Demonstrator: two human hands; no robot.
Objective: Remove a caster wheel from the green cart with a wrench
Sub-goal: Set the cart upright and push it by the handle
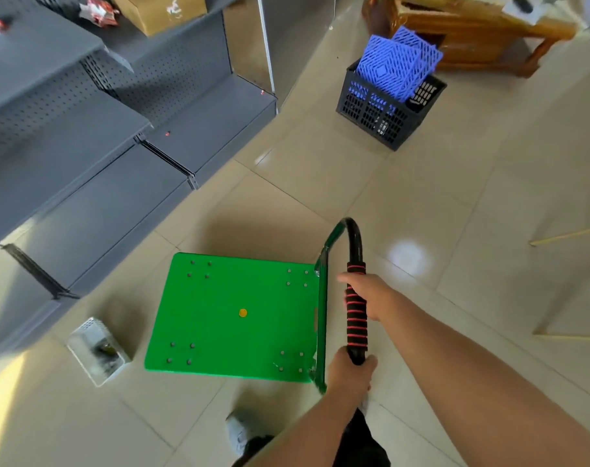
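Both hands, left hand (349,372) and right hand (366,294), are clenched on the green cart (233,315) handle (356,318), so tipping it carelessly could let it roll away.

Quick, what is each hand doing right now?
Left hand: grips the lower end of the cart handle.
Right hand: grips the handle higher up, on its foam grip.
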